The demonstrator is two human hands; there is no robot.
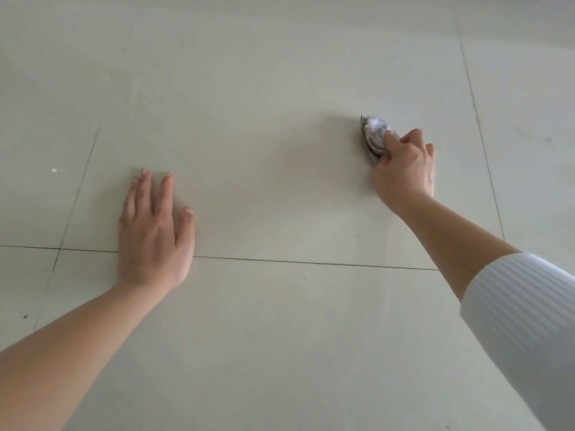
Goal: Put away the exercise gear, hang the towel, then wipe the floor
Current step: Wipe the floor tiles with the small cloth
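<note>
**Floor [280, 73] with the cloth pressed on it at the right, far side**

The floor fills all that I see from the head camera. It is made of large pale tiles with thin dark joints. One joint [311, 262] runs from left to right across the near middle. Another joint [77, 188] goes from far to near at the left, and a third one [479, 126] does the same at the right.

The cloth [375, 135] is a small grey and white bundle, crumpled. It lies on the floor in the right, far part of the scene, on the big middle tile. My right hand [404, 169] holds it from the near side. The fingers [410, 136] are curled over its near edge and the thumb is pressed into the bundle, so the far half of the cloth sticks out beyond the hand. I cannot tell how much of the cloth is hidden under the palm. The right forearm is bare, and a white ribbed sleeve [522, 321] covers the arm at the near right.

My left hand [152, 231] is well apart from the cloth, at the left. It lies flat on the floor, palm down, with straight fingers [144, 188] pointing to the far side and the thumb spread to the right. It holds nothing. The heel of this hand lies across the left-to-right joint.

A small white speck [53, 170] lies on the tile left of the left hand, and a dark spot [25, 316] is at the near left.
</note>
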